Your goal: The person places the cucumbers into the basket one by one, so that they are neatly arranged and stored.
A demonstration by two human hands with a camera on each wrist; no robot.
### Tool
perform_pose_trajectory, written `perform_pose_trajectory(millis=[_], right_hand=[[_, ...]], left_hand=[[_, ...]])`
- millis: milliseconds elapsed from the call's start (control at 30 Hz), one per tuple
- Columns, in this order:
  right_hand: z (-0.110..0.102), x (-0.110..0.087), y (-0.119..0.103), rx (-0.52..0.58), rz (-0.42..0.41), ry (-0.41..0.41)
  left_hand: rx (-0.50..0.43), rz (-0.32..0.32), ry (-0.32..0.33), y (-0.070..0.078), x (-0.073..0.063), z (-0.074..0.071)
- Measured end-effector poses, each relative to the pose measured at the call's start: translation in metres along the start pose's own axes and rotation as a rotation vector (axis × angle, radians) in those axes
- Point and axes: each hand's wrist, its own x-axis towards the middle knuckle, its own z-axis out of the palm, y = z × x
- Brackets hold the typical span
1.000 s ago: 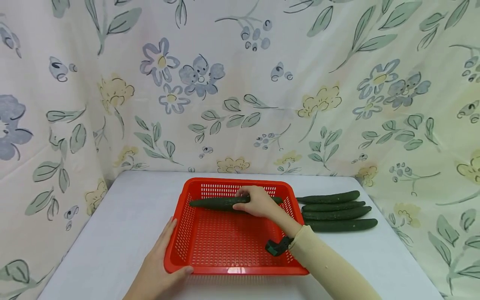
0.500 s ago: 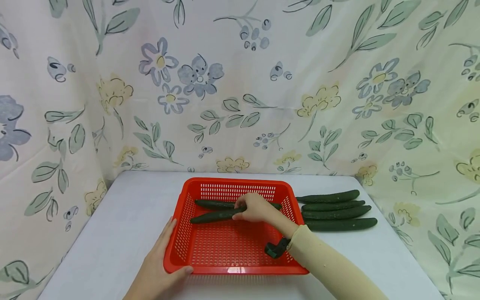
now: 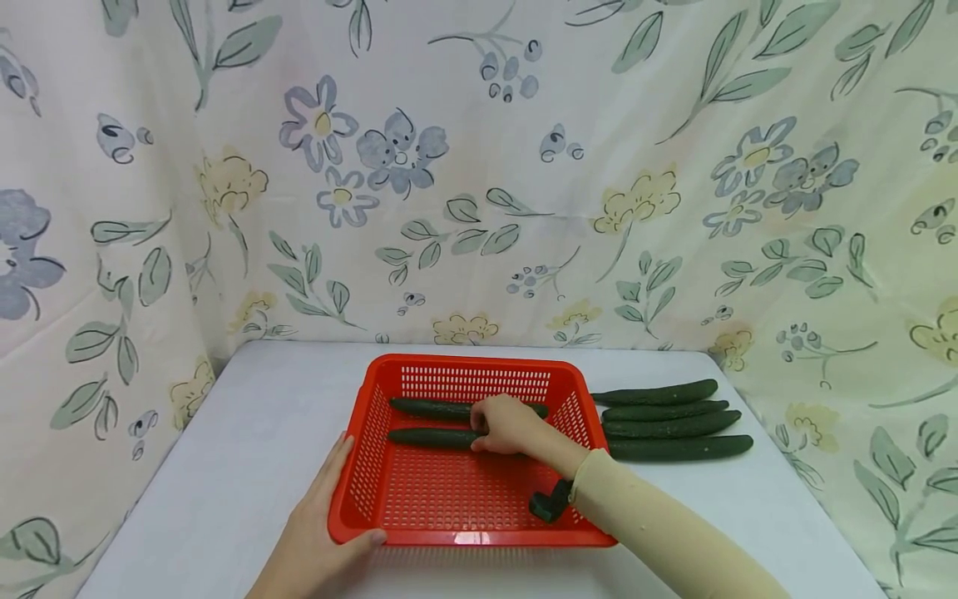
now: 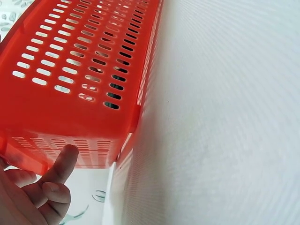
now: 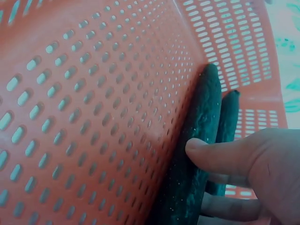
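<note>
In the head view my right hand (image 3: 509, 424) is inside a red plastic basket (image 3: 479, 539), gripping the nearer of two dark green cucumbers (image 3: 430, 438). The right wrist view shows the thumb (image 5: 206, 152) pressed on this cucumber's (image 5: 197, 126) near side, with fingers passing behind it. Against the far side lies the other cucumber (image 3: 427, 408), parallel to it and partly hidden by my hand. My left hand (image 3: 314, 524) holds the basket's front left corner, thumb by the front rim and fingers along the left side. Bent fingers (image 4: 63, 164) show beside the outer wall.
Several more cucumbers (image 3: 677, 426) lie side by side to the right of the basket, their left ends partly hidden by it. A white table (image 3: 254, 416) carries everything. A floral curtain (image 3: 479, 208) hangs behind and at both sides.
My right hand has drawn the gripped cucumber towards me and down onto the basket floor, uncovering the second cucumber behind it. The left hand stays at its corner.
</note>
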Motion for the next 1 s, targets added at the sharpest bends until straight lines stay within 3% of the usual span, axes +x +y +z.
perform_pose_trajectory(millis=[300,533,700,1000], right_hand=[[0.0002,0.0024,0.0021,-0.022,0.064,-0.034],[-0.0042,0.0017,0.0014,0.020,0.007,-0.096],[-0.0045,0.0040,0.0017,-0.034,-0.024,-0.133],[-0.0047,0.0068,0.0030,-0.075,0.034,-0.015]], left_hand=[[-0.012,-0.009,-0.007,0.0017,0.0002,-0.0001],[-0.009,-0.008,-0.002,0.0014,-0.0003,-0.0001],[-0.002,0.007,0.005,0.0007,-0.0012,-0.0003],[0.003,0.008,0.009,0.0004,-0.0015,-0.0003]])
